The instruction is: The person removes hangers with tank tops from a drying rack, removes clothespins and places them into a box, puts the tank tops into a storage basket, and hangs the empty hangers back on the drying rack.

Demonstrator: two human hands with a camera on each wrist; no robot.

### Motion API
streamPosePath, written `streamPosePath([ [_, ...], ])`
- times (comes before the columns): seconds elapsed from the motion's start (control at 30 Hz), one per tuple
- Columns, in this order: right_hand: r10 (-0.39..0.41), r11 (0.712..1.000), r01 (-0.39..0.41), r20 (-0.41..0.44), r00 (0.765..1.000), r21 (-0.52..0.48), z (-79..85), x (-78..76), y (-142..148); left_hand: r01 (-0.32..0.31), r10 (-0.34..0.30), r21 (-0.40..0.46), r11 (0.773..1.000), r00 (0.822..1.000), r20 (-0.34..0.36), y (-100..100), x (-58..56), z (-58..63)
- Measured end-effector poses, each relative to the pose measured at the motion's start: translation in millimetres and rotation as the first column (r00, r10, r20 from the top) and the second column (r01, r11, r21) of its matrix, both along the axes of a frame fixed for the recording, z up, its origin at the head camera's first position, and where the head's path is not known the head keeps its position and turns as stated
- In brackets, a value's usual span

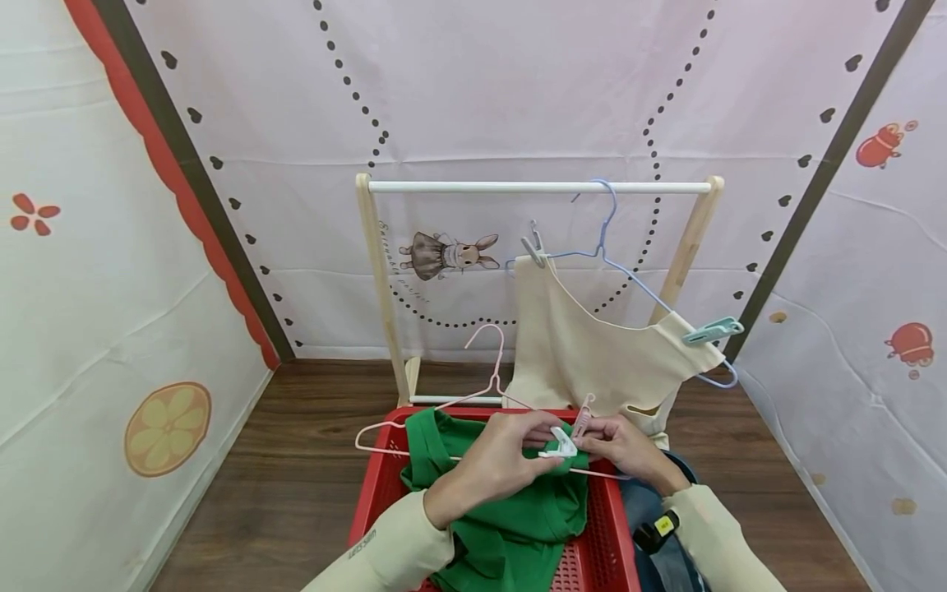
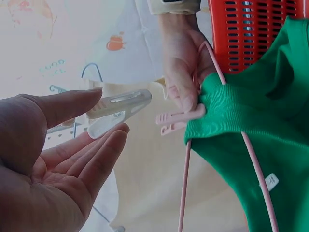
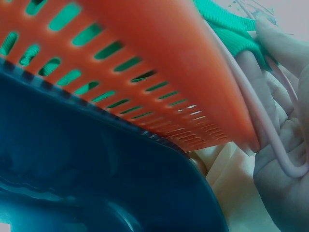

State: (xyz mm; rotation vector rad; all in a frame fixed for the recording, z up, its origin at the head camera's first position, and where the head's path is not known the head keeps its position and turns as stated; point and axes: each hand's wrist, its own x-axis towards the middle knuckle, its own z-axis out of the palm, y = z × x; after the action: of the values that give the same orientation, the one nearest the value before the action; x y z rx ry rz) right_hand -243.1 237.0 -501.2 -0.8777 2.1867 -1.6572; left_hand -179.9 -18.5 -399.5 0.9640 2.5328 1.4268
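My left hand (image 1: 503,452) pinches a white clothespin (image 1: 564,444) between thumb and fingers, just left of the other hand. In the left wrist view the clothespin stands apart from the cloth. My right hand (image 1: 629,450) grips the right shoulder of a green top (image 1: 518,518) together with the pink hanger (image 1: 496,380) inside it. A pink clothespin (image 2: 181,117) is clipped on that shoulder, against the right thumb. In the right wrist view the fingers curl around the hanger's end, partly hidden by the cloth.
The green top lies over a red basket (image 1: 373,485). A blue tub (image 3: 120,159) stands at its right. Behind, a rack with a white bar (image 1: 481,187) carries a beige top (image 1: 584,345) on a blue hanger (image 1: 602,238), with a grey clothespin (image 1: 534,247) and a teal clothespin (image 1: 713,330).
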Motion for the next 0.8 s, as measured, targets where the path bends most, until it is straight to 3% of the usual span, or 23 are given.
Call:
streamPosePath([
  [0.23, 0.023, 1.0, -0.023, -0.012, 1.0, -0.008, -1.4, -1.0, 2.7, 0.053, -0.053, -0.003, 0.999, 0.998, -0.04, 13.5, 1.1, -2.5],
  [0.6, 0.023, 1.0, -0.023, -0.026, 0.999, 0.0, -0.9, -0.7, 3.4, 0.073, -0.085, -0.084, 0.994, 0.985, -0.149, 29.9, 2.2, -9.5],
  [0.8, 0.017, 1.0, -0.016, -0.064, 0.998, 0.011, -1.9, -1.9, 4.3, 0.086, -0.106, -0.139, 0.987, 0.984, -0.141, 40.3, 3.9, -11.6],
])
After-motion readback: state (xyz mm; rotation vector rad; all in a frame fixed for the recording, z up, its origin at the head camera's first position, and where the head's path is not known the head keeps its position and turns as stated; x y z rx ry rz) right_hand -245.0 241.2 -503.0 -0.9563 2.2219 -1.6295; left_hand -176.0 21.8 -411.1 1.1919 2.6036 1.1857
